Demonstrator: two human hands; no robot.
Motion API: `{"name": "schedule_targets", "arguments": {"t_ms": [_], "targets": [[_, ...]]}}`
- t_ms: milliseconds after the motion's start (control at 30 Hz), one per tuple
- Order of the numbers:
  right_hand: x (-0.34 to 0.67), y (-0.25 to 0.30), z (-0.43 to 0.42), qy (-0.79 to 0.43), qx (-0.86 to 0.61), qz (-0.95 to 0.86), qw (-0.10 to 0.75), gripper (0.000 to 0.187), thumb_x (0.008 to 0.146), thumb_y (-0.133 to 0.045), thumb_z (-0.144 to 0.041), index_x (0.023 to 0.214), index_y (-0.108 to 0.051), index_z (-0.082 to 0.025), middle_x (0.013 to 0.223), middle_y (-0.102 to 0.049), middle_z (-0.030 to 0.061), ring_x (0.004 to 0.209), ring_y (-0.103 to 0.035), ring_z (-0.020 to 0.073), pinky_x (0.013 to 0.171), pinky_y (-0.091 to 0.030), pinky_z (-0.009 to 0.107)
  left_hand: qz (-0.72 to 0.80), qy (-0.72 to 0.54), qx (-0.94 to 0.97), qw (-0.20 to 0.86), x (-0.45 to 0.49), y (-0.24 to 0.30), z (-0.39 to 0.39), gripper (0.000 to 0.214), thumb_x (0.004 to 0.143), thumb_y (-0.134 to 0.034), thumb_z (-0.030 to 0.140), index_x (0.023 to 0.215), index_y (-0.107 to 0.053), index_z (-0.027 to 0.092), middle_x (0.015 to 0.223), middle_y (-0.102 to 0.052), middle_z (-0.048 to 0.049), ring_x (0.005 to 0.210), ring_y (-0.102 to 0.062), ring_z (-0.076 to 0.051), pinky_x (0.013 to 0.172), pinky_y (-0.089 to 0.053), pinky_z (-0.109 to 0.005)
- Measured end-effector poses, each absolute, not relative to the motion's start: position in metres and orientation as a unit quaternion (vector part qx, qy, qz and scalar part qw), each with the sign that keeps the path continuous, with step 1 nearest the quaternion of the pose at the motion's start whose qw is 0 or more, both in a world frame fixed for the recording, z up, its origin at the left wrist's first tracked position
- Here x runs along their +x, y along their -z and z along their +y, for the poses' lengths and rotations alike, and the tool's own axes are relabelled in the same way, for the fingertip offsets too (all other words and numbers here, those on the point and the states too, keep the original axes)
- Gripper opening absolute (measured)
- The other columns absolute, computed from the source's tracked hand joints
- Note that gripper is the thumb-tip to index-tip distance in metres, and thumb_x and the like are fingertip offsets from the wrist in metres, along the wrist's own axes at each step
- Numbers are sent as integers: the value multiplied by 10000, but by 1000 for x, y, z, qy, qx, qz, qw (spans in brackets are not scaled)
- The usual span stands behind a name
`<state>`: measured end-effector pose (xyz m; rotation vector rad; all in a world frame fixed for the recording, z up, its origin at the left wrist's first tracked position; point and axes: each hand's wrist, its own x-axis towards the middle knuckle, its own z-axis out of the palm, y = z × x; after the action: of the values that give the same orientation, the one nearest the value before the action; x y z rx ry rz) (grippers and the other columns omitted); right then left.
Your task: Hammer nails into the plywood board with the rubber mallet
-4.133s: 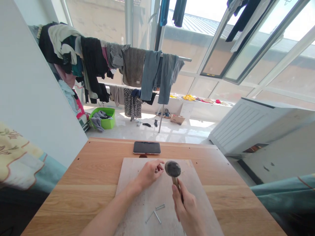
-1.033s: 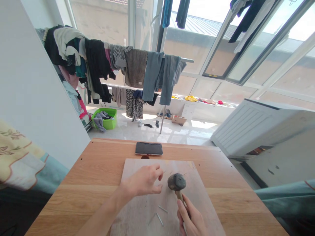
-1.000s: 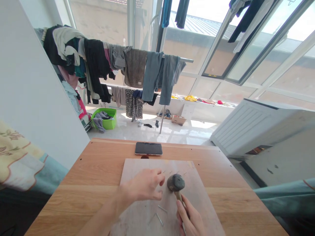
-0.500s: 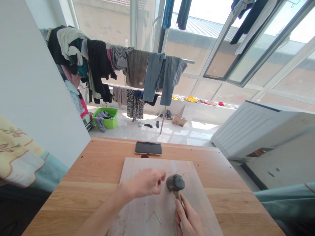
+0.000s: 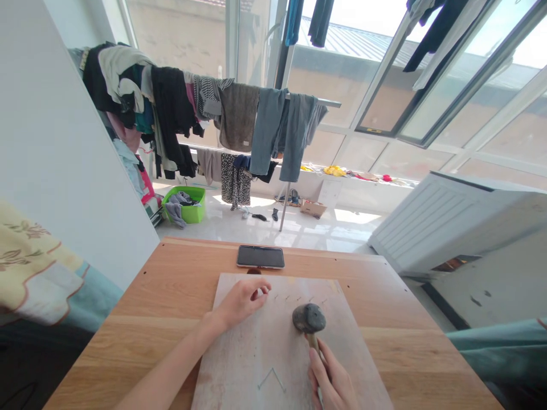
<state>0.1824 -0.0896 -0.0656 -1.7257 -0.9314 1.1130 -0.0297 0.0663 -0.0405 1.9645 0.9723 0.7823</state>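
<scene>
My right hand (image 5: pixel 331 378) is wrapped round the wooden handle of a mallet (image 5: pixel 309 318) with a thick dark head, held over the right part of a pale board (image 5: pixel 231 353). Over the board's far left part is my left hand (image 5: pixel 243 300), thumb and forefinger curled together in a pinch. Whatever lies between those fingertips is too small to make out. Just right of them, several thin nails (image 5: pixel 299 298) stand in a row along the board's far side. Two slim loose nails (image 5: pixel 272 380) lie on its near part, their ends meeting at an angle.
The board rests on a wooden table (image 5: pixel 141 319). A phone (image 5: pixel 260 257) lies beyond it near the far edge. Past the table stand a clothes-laden drying rack (image 5: pixel 239 117), a green basket (image 5: pixel 194 212) and a white cabinet (image 5: pixel 423 210) at the right.
My left hand has moved left and slightly away from me, uncovering more of the nail row. The mallet stays nearly in place in my right hand. The view has shifted slightly.
</scene>
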Motion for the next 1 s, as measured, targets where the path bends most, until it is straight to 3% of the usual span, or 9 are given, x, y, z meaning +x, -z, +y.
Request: {"name": "schedule_targets", "arguments": {"t_ms": [300,500,767,1000], "targets": [[181,61,-89,-440,-700,-365,428,813,737,-531,-823,1181,-628,-149,447,-428,-93,300,-365,97,288,-286,223,378,-321,780,382,-30,35,66,75,844,-595,188,858,-667,174,849,-695,-16,689,-562,-125,704,-474,-237],[176,47,-80,-460,-681,-392,414,737,778,-510,-797,1119,-622,-153,479,-442,-95,280,-370,80,268,-281,198,380,-311,778,392,-30,44,67,177,816,-604,139,977,-669,177,844,-720,-17,668,-592,-123,681,-487,-228],[148,19,-52,-470,-611,-484,414,654,915,-399,-703,1226,-548,-147,496,-435,-112,278,-388,66,281,-284,163,389,-311,770,399,-29,44,68,301,802,-591,104,1088,-648,178,783,-700,9,636,-574,-114,662,-455,-217],[136,21,-45,-470,-617,-487,401,648,881,-439,-725,1182,-597,-173,462,-408,-112,281,-358,78,285,-281,183,391,-302,769,406,-29,44,69,388,795,-587,111,1176,-610,183,812,-677,9,651,-559,-124,646,-437,-224]]}}
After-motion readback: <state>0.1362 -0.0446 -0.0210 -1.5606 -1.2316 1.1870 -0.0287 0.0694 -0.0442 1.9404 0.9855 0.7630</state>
